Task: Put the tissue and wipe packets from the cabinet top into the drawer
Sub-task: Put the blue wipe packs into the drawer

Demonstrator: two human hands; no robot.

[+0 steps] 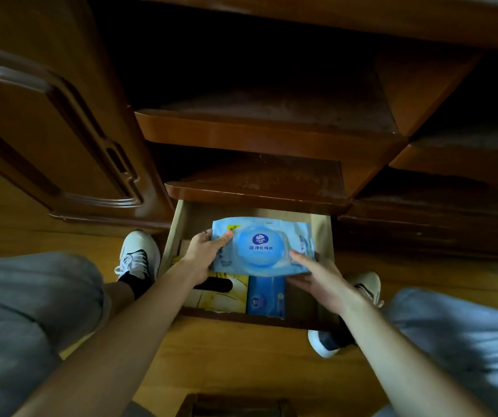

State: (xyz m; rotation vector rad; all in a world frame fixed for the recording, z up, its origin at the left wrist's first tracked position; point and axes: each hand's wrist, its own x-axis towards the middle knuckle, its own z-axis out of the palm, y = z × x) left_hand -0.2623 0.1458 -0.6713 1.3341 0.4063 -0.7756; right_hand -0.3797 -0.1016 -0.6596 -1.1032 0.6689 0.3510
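Wet-wipe packet held over open drawer, both hands.

Left hand (204, 256) grips the left end of the light-blue wet-wipe packet (261, 247); right hand (317, 281) grips its lower right edge. Packet is above the open wooden drawer (171, 245). In the drawer: yellow packet (226, 296) at front left, blue tissue packet (265, 296) beside it.

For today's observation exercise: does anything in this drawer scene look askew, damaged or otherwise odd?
Nothing stands out. Both hands, left and right, hold the blue wipe packet level over the open drawer, where a blue tissue packet and a yellow packet lie flat.
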